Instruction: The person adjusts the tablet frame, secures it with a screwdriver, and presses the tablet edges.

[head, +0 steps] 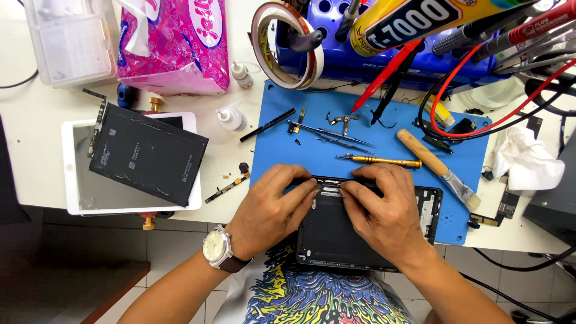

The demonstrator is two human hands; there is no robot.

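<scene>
Now both hands, left (273,207) & right (384,207), fingers curled, press black tablet shell (330,240) beneath.

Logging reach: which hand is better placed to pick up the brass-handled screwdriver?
Probably the right hand: the screwdriver lies on the blue mat just above its fingers. The left hand sits farther off on the tablet shell.

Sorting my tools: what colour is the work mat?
Blue, in the head view: flat rubbery work mat.

White tabletop (36,126) — carrying a blue mat (288,156), white tablet (75,198), pink tissue pack (180,48), clear plastic box (69,39), two small dropper bottles (231,117) and a crumpled white cloth (528,159).
</scene>
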